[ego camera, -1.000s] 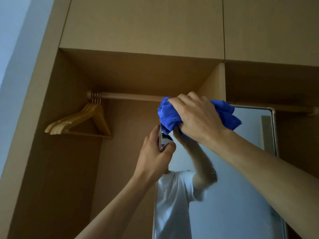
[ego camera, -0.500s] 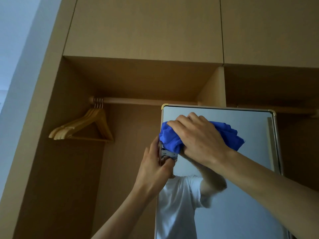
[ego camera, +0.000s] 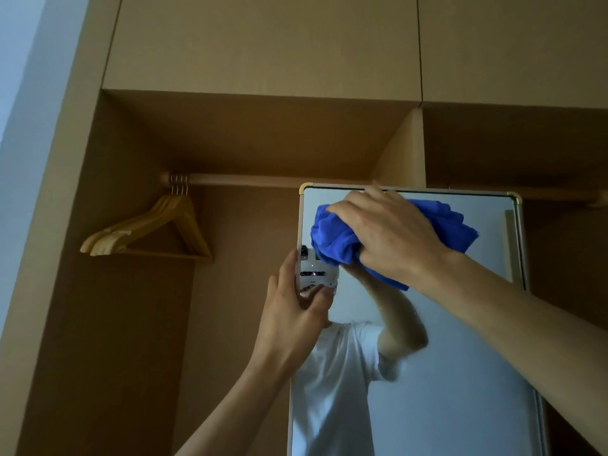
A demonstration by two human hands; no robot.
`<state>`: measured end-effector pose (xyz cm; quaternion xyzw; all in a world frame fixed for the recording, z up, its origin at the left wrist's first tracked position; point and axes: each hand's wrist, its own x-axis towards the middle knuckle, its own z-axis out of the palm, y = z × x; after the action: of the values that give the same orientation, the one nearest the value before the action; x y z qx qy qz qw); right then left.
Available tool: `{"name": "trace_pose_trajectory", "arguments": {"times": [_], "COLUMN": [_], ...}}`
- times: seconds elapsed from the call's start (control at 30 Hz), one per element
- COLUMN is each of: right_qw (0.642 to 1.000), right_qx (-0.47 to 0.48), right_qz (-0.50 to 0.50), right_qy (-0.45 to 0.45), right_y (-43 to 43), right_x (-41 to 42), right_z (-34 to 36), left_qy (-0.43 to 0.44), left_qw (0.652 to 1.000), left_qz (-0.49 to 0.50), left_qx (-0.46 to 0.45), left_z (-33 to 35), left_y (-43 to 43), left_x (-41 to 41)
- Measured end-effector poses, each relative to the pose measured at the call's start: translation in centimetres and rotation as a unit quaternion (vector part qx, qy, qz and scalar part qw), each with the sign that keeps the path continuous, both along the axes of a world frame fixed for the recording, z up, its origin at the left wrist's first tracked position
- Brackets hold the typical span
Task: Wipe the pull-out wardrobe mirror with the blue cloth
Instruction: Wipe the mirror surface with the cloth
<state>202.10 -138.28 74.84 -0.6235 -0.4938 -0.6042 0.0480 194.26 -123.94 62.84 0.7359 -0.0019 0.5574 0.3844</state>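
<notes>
open wooden wardrobe [ego camera: 263,143], hangers [ego camera: 131,227] at left. left hand [ego camera: 292,317] grips the mirror [ego camera: 444,390] by its left edge; right hand [ego camera: 391,238] clutches the blue cloth [ego camera: 335,238] on the upper glass, now off the top-left corner: wiping barely begun.

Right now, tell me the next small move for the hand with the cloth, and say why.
Probably sweep the blue cloth sideways along the top of the mirror toward its right corner. The right hand grips the bunched cloth against the glass just under the top edge, nearer the left side, and the left hand grips the mirror's left edge.
</notes>
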Motion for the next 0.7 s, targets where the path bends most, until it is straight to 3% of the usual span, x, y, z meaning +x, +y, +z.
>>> {"name": "trace_pose_trajectory", "arguments": {"times": [0.2, 0.47, 0.7], "right_qw": [0.999, 0.997, 1.000], "right_qx": [-0.034, 0.069, 0.021], "right_qz": [-0.001, -0.006, 0.003], "right_qy": [0.018, 0.027, 0.023], "right_y": [-0.9, -3.0, -3.3], "right_x": [0.5, 1.3, 2.1], "right_z": [-2.3, 4.1, 2.0], "left_qy": [-0.001, 0.032, 0.052], "left_qw": [1.000, 0.997, 0.987], "left_qz": [0.022, 0.062, 0.144], "left_qx": [-0.012, -0.021, -0.049], "left_z": [-0.2, 0.1, 1.4], "left_y": [-1.7, -2.4, -3.3], "left_x": [0.1, -0.1, 1.5]}}
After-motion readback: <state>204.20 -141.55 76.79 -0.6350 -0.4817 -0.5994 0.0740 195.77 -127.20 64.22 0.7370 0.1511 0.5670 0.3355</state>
